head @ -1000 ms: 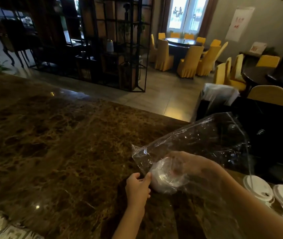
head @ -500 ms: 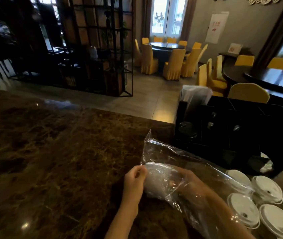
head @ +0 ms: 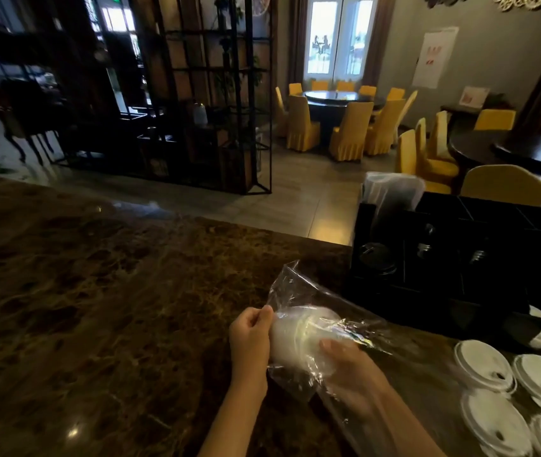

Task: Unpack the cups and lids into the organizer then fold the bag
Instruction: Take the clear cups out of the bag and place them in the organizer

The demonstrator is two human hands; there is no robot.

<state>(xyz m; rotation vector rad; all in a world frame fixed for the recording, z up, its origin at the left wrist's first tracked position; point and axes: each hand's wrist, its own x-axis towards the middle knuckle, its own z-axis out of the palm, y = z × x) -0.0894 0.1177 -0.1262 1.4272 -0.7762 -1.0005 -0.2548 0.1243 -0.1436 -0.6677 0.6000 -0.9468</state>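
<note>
The left hand (head: 250, 338) pinches the closed end of the clear plastic bag (head: 325, 311) between thumb and curled fingers, a narrow grip shut on the film itself. Just to its right, touching the knuckles through the plastic, a stack of translucent cups (head: 298, 338) lies on its side inside the bag, the rounded base toward the left hand. The right hand (head: 348, 367) is inside the bag with the forearm sleeved in the film; its fingers close around the near side of the cup stack, so this grip holds the cups (how far the thumb wraps behind them I cannot tell). The bag rests low over the brown marble worktop (head: 97, 308), its far corner sticking up crumpled above the left hand.

Beyond the right hand and to its right stands the black organizer (head: 443, 275), a box of open compartments. One front compartment, up and to the right of the cups, holds a dark round lid (head: 376, 258); the others are too dark to read. At the organizer's rear left corner a bundle wrapped in clear plastic (head: 391, 192) stands upright.

To the right of the right forearm, on the worktop, white lids (head: 483, 366) lie flat in a cluster, each with a small sip hole, near one another and apart from the bag.
</note>
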